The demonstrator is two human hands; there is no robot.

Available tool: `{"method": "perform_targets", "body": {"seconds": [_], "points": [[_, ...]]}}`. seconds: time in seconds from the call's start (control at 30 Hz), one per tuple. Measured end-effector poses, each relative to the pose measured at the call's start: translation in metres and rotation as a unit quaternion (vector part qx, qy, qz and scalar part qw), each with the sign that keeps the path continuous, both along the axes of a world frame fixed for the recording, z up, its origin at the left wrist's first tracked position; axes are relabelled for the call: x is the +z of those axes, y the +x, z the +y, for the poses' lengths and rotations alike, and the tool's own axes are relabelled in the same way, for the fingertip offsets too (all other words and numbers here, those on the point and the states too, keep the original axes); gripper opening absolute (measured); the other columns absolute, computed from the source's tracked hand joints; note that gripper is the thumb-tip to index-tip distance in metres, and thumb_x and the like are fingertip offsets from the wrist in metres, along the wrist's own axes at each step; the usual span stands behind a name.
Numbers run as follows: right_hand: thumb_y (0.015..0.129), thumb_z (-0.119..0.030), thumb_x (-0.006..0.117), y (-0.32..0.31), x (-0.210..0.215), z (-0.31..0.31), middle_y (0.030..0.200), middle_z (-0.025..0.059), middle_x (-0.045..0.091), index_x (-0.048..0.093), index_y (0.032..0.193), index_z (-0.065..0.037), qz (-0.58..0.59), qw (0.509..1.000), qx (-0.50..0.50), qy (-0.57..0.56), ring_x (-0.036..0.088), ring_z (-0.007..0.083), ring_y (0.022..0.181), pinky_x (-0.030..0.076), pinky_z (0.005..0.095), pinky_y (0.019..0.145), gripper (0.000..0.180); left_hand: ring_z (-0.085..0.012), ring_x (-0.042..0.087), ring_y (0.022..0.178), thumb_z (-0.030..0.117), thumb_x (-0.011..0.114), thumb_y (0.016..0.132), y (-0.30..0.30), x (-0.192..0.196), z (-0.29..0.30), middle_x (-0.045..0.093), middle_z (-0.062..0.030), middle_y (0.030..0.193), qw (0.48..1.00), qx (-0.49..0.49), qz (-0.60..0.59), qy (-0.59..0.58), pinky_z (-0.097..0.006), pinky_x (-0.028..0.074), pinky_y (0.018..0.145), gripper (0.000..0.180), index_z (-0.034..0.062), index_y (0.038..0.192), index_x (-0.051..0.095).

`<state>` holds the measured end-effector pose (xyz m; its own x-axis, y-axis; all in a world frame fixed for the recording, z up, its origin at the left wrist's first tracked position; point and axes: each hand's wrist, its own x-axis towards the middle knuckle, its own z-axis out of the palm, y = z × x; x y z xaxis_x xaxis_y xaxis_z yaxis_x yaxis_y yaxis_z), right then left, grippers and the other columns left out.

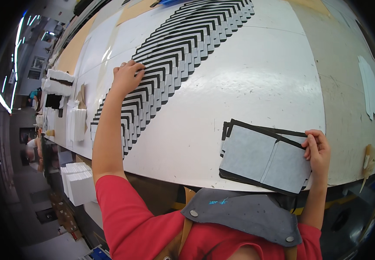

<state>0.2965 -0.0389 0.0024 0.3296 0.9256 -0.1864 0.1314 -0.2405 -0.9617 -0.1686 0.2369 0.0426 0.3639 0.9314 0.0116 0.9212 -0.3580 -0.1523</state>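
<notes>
A long row of overlapping pale grey panels with black edges (pixel 166 71) runs diagonally across the white table. My left hand (pixel 128 78) rests at the row's left side, fingers loosely bent and fingertips on the panels; nothing shows held in it. At the near right lies a small uneven pile of similar panels, the top one a pale grey panel (pixel 261 156) with black borders and a line across it. My right hand (pixel 318 149) pinches the right edge of this pile, thumb on top; whether it grips one panel or more is hidden.
The white tabletop (pixel 257 73) stretches between the row and the pile. White stacked blocks (pixel 78 123) stand at the left edge, with more white stacks (pixel 79 182) below. A brush (pixel 368 160) lies at the far right, near pale strips (pixel 368 86).
</notes>
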Motion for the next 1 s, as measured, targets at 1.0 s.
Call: {"method": "perform_targets", "body": {"seconds": [1.0], "points": [[0.09,-0.007,0.051,0.0,0.002,0.001,0.067,0.0019,0.057,0.06,0.095,-0.001,0.011,1.0,-0.007,-0.009,0.043,0.0027,0.049,0.033,0.0162,0.045,0.011,-0.0236,0.057,0.097,0.016,0.045,0.087,0.04,-0.018,0.072,0.064,-0.0043,0.096,0.999,0.041,-0.012,0.022,-0.045,0.033,0.088,0.025,0.0159,0.101,0.065]]}}
